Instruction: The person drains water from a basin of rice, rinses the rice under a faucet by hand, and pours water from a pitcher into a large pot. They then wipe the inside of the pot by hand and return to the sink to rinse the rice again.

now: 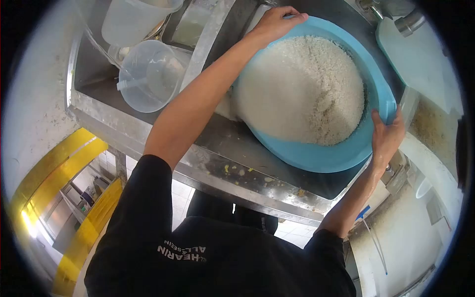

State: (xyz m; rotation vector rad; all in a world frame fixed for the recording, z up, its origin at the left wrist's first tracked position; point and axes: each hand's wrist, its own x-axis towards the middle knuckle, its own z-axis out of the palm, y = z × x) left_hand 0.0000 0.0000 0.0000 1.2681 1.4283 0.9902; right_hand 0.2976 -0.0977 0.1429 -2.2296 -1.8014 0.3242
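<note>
A large light-blue basin [316, 161] is held tilted toward the left over the steel sink. White rice [341, 94] lies heaped on its right side, and cloudy water [277, 94] covers the left part. Whitish liquid [226, 108] shows just outside the basin's left edge, apparently running over it. My left hand [277, 24] is closed on the far rim, the forearm crossing in front of the sink divider. At the right edge, my right hand [387, 134] grips the rim by its handle, thumb on the inside.
Left of the divider, a clear plastic measuring jug [148, 76] and a white translucent bucket [136, 22] stand in another sink compartment. A metal tap [409, 23] is at the upper right beside a pale board [420, 54]. The steel sink edge [237, 183], with yellow scraps, runs before my body.
</note>
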